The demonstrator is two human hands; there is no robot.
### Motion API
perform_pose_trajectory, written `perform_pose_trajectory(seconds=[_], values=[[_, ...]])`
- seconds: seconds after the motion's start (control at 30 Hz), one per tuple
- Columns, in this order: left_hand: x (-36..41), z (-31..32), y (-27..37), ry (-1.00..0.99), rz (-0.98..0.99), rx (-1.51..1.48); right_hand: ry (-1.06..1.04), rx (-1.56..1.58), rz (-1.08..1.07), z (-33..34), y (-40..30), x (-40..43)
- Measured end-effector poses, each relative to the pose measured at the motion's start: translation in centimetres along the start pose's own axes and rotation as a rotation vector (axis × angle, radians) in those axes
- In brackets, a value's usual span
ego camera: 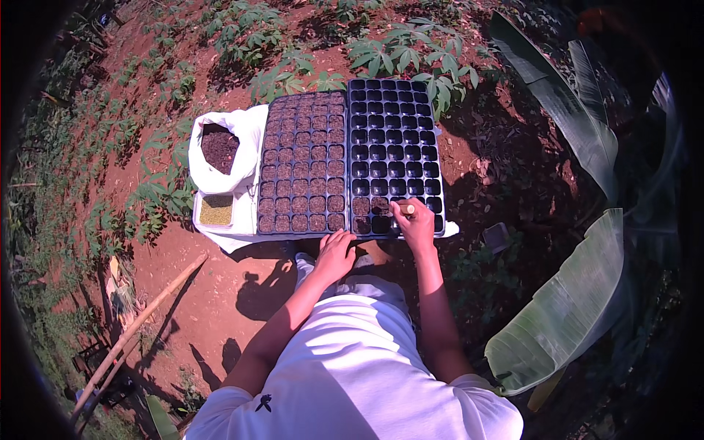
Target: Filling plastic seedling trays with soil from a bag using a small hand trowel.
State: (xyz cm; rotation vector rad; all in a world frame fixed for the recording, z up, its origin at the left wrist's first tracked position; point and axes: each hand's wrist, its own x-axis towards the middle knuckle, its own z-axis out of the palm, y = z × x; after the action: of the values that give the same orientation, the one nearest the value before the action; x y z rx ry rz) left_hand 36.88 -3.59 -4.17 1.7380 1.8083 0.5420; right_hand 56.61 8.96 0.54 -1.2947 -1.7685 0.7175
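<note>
Two black plastic seedling trays lie side by side before me. Dark soil fills the cells of the left seedling tray (pixel 302 165). The right seedling tray (pixel 395 144) has soil in several cells at its near left corner; its other visible cells hold none. My right hand (pixel 415 220) is over the near part of this tray, closed around a small tool with a pale, round handle end (pixel 407 209); the tool's lower part is hidden. My left hand (pixel 336 254) rests with its fingertips at the near edge, where the trays meet, and holds nothing visible.
Left of the trays stand an open white sack of dark soil (pixel 220 148) and a clear plastic container of yellowish-green granules (pixel 216 210). White sheeting (pixel 220 237) lies beneath. A wooden pole (pixel 140 320) slants at lower left. Banana leaves (pixel 561 308) hang at right; leafy plants grow beyond.
</note>
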Motion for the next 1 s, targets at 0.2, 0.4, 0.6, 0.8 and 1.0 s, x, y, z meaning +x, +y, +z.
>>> perform_pose_trajectory(seconds=[0.2, 0.4, 0.6, 0.8, 1.0], values=[[-0.3, -0.5, -0.1, 0.010, -0.013, -0.014, 0.007, 0.012, 0.051, 1.1, 1.1, 0.4], [-0.3, -0.1, -0.3, 0.022, -0.013, -0.027, 0.012, -0.032, 0.047, 1.7, 1.3, -0.7], [-0.1, 0.1, -0.1, -0.030, -0.021, -0.014, -0.016, -0.090, -0.054, 1.6, 1.1, -1.9], [0.1, 0.4, 0.3, -0.042, -0.009, 0.002, 0.007, -0.026, -0.046, 1.5, 1.0, -2.3], [0.2, 0.6, 0.0, -0.025, 0.013, 0.008, 0.026, 0.045, 0.031, 0.9, 0.7, -1.5]])
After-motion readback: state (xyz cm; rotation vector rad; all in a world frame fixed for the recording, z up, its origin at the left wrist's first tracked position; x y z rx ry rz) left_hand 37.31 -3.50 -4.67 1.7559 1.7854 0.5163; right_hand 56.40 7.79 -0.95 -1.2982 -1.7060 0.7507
